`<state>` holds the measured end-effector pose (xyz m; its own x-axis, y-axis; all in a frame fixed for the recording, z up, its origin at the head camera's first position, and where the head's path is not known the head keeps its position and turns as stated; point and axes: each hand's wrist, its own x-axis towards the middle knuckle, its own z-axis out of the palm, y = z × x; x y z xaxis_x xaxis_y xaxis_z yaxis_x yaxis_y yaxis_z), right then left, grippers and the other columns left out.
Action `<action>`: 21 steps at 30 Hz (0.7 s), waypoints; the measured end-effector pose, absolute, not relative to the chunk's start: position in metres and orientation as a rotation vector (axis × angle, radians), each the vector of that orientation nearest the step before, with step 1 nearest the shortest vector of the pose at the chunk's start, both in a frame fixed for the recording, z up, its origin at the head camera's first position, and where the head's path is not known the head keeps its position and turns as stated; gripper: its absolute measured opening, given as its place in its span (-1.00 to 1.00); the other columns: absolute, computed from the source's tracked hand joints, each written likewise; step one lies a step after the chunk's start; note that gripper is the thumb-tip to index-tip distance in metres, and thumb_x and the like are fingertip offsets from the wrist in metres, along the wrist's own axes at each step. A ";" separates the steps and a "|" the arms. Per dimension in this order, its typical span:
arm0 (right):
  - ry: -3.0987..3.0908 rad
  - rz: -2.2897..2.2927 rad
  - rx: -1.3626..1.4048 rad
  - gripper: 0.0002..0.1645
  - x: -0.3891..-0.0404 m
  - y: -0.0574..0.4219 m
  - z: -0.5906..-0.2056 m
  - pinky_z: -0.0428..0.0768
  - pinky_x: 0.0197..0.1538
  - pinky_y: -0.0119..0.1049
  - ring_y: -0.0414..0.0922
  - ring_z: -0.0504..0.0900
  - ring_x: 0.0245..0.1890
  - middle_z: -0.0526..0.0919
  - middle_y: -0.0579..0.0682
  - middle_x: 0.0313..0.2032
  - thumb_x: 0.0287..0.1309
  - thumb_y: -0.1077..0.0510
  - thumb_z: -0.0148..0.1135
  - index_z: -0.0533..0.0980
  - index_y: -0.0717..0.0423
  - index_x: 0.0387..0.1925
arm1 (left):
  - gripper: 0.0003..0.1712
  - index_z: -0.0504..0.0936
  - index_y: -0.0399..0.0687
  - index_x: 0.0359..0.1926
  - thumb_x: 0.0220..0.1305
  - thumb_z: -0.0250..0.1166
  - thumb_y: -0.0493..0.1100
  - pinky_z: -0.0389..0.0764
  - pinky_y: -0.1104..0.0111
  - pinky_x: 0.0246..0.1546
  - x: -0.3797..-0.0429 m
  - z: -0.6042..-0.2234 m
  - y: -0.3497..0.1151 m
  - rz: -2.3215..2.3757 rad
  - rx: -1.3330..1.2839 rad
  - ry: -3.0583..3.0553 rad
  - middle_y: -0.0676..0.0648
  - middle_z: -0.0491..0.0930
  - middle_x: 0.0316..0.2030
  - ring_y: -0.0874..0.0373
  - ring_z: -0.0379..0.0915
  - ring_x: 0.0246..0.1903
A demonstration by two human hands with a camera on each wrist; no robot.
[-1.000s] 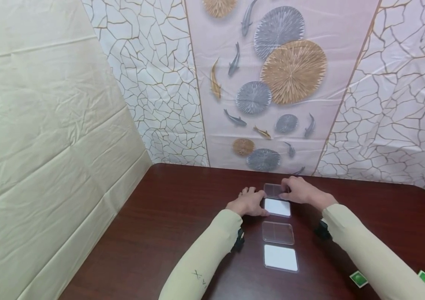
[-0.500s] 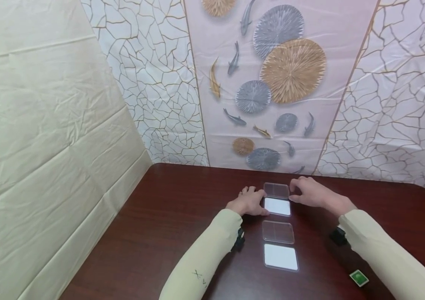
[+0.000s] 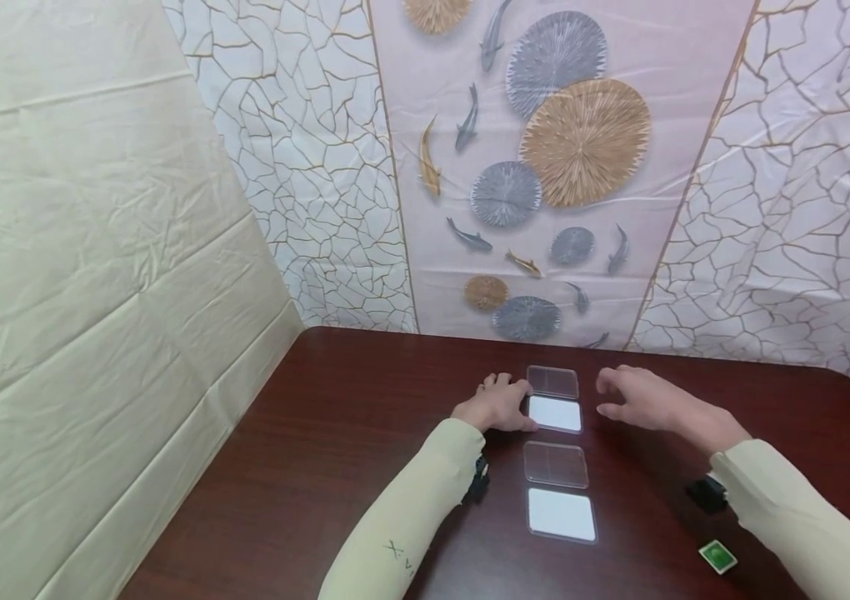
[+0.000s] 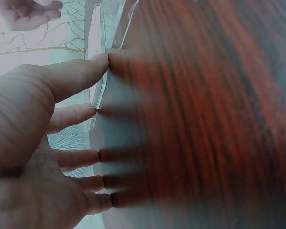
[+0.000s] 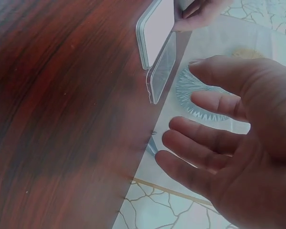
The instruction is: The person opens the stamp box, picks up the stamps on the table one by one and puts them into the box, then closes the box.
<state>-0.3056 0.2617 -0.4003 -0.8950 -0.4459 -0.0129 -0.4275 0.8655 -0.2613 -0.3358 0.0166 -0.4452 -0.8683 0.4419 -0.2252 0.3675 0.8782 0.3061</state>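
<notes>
Several flat plastic squares lie in a column on the table. In the head view the farthest is a clear lid [image 3: 552, 382], with a white-filled case [image 3: 555, 413] just below it. Nearer lie a second clear lid [image 3: 556, 464] and a second white-filled case [image 3: 562, 515]. My left hand [image 3: 496, 404] rests on the table, its thumb [image 4: 81, 78] and forefinger touching the left edge of the far white-filled case. To the right of that far pair, my right hand [image 3: 642, 398] hovers over the table with loosely bent fingers, holding nothing.
A small green card with a white border [image 3: 717, 557] lies near the right forearm. The dark wooden table [image 3: 305, 467] ends at a patterned cloth [image 3: 582, 142] behind and a cream cloth [image 3: 110, 292] on the left.
My right hand has left the far clear lid and moved right, away from it. The left hand stays in place. The second green card at the lower right is no longer visible.
</notes>
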 end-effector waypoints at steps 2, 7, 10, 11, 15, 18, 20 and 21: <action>2.958 -0.388 -0.692 -0.70 -0.302 0.263 -0.400 0.54 -0.27 -0.19 -0.12 0.52 -0.34 0.61 0.05 -0.30 0.13 0.11 0.36 0.54 0.18 -0.15 | -0.31 0.36 0.28 0.35 0.24 0.29 0.25 0.21 0.09 0.42 -0.336 -0.446 0.017 0.367 0.610 2.757 -0.07 0.14 0.45 -0.07 0.00 0.46; 2.943 -0.408 -0.689 -0.69 -0.293 0.265 -0.398 0.54 -0.30 -0.23 -0.14 0.51 -0.36 0.63 0.03 -0.31 0.12 0.12 0.38 0.54 0.18 -0.15 | -0.31 0.36 0.31 0.34 0.23 0.29 0.26 0.21 0.12 0.42 -0.336 -0.446 0.017 0.362 0.601 2.762 -0.05 0.14 0.45 -0.05 0.00 0.47; 2.935 -0.419 -0.688 -0.68 -0.289 0.268 -0.397 0.55 -0.30 -0.24 -0.14 0.53 -0.35 0.64 0.02 -0.31 0.11 0.12 0.38 0.54 0.18 -0.14 | -0.31 0.36 0.31 0.33 0.22 0.30 0.27 0.21 0.12 0.42 -0.336 -0.445 0.017 0.358 0.600 2.765 -0.04 0.15 0.45 -0.05 0.01 0.46; 2.932 -0.420 -0.689 -0.68 -0.287 0.268 -0.397 0.54 -0.30 -0.24 -0.13 0.54 -0.35 0.64 0.01 -0.31 0.11 0.12 0.39 0.54 0.18 -0.14 | -0.31 0.37 0.31 0.33 0.22 0.30 0.27 0.21 0.12 0.42 -0.336 -0.446 0.017 0.355 0.602 2.766 -0.05 0.15 0.45 -0.05 0.01 0.46; 2.927 -0.420 -0.703 -0.68 -0.280 0.273 -0.396 0.53 -0.32 -0.24 -0.12 0.55 -0.35 0.63 0.00 -0.32 0.10 0.10 0.39 0.54 0.17 -0.16 | -0.31 0.37 0.29 0.33 0.22 0.30 0.26 0.20 0.12 0.42 -0.337 -0.447 0.018 0.345 0.607 2.770 -0.06 0.17 0.44 -0.06 0.02 0.45; 2.932 -0.415 -0.722 -0.68 -0.274 0.277 -0.395 0.54 -0.31 -0.22 -0.13 0.55 -0.34 0.64 0.00 -0.31 0.10 0.09 0.40 0.54 0.16 -0.17 | -0.30 0.38 0.29 0.33 0.21 0.31 0.27 0.20 0.13 0.42 -0.337 -0.446 0.018 0.343 0.608 2.772 -0.06 0.18 0.43 -0.06 0.04 0.45; 2.933 -0.413 -0.725 -0.69 -0.270 0.279 -0.395 0.55 -0.30 -0.22 -0.14 0.55 -0.34 0.64 -0.01 -0.31 0.10 0.09 0.40 0.54 0.14 -0.17 | -0.30 0.38 0.29 0.33 0.20 0.32 0.27 0.19 0.14 0.43 -0.337 -0.446 0.019 0.346 0.603 2.771 -0.06 0.19 0.42 -0.06 0.03 0.45; 2.934 -0.413 -0.725 -0.70 -0.268 0.279 -0.395 0.56 -0.30 -0.23 -0.15 0.56 -0.34 0.64 -0.03 -0.31 0.10 0.09 0.40 0.54 0.13 -0.18 | -0.29 0.38 0.29 0.33 0.19 0.32 0.27 0.18 0.14 0.43 -0.337 -0.446 0.019 0.347 0.603 2.769 -0.06 0.19 0.42 -0.06 0.03 0.45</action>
<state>-0.2683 0.2793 -0.3948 -0.8830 -0.4687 -0.0240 -0.4439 0.8507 -0.2815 -0.3367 0.0190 -0.4455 -0.8718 0.4358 -0.2237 0.3672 0.8837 0.2903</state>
